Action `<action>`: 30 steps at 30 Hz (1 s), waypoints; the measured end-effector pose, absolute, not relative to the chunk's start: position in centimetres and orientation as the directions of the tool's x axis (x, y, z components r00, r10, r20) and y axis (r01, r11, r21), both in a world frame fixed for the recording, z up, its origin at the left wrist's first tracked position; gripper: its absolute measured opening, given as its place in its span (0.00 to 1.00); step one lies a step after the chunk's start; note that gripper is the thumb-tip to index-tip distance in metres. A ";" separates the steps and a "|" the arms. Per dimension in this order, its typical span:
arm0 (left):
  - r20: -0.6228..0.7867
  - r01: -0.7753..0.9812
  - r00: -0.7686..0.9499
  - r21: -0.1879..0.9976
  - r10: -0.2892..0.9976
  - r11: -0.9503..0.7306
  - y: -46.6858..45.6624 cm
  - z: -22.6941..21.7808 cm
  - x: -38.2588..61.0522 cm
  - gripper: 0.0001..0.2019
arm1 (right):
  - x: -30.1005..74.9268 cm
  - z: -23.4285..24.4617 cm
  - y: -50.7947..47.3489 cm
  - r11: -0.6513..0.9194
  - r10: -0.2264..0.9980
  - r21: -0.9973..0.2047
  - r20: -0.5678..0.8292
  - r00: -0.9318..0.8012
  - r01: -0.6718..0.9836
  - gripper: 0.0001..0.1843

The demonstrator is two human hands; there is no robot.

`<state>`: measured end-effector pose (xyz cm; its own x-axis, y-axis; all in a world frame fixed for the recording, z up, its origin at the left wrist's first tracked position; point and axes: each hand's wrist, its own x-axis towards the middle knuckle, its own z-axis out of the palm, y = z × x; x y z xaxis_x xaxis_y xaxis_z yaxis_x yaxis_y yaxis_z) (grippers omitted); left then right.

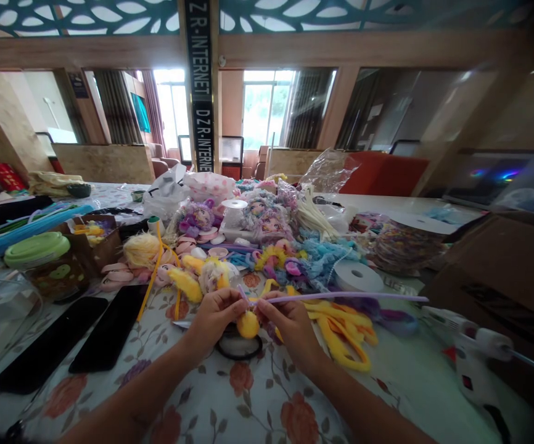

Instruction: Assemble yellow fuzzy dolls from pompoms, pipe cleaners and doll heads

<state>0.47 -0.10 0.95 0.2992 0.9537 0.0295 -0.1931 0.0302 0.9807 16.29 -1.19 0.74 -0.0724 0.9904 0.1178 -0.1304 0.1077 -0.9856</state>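
Observation:
My left hand (216, 316) and my right hand (290, 320) meet over the flowered tablecloth (248, 394), both with fingers pinched. Between them they hold a small yellow fuzzy ball (248, 324) and the end of a long purple pipe cleaner (341, 298) that runs off to the right. The left fingers pinch the near end of the pipe cleaner; the right fingers grip it beside the ball. A dark ring (239, 348) lies on the cloth just below the ball.
Yellow pipe-cleaner shapes (341, 336) lie right of my hands, a white ribbon spool (358, 276) beyond. A white glue gun (473, 354) is at the right, two black phones (110, 336) at the left. Doll heads, pompoms and craft bits (258, 234) crowd the middle.

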 end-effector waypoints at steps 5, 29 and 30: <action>0.055 -0.179 0.347 0.984 0.936 0.008 -0.1 0.9 0.3 0.14 | 16.2 1.0 -1.4 0.093 0.991 -0.984 0.107 -0.086 -0.155 0.15; 0.259 0.252 0.114 0.926 0.959 -0.280 -0.6 -0.5 0.6 0.12 | 16.7 0.0 -1.6 0.747 0.613 -0.411 0.730 -0.302 0.523 0.09; 0.238 0.226 0.136 0.938 0.962 -0.264 -0.5 -0.4 0.5 0.12 | 16.7 0.1 -1.5 0.733 0.631 -0.430 0.719 -0.292 0.527 0.09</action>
<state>0.51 -0.47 -0.39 0.1355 0.9617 0.2382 0.2264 -0.2641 0.9375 16.71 -1.51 0.13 -0.2916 0.6313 0.7186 0.5268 0.7331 -0.4302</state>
